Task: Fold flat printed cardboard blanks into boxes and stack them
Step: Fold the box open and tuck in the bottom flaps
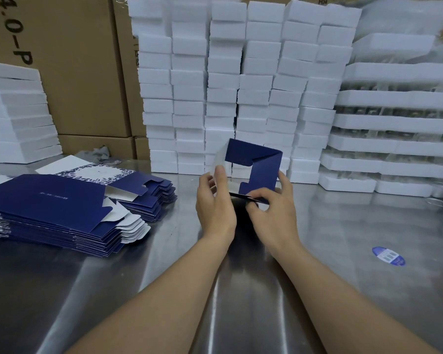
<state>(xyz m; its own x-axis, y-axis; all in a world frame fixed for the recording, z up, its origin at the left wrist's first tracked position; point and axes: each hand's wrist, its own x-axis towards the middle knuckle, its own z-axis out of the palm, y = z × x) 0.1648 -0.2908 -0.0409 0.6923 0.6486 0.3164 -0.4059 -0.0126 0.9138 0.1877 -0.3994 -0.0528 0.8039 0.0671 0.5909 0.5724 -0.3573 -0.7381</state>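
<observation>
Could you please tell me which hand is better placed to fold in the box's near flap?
Probably right: the right hand pinches the near flap of the box; the left hand only holds its left side.

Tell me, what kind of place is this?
Probably a packing workshop: a steel worktable, a pile of flat blue box blanks, stacked white foam blocks. The left hand and right hand hold a half-folded box.
</observation>
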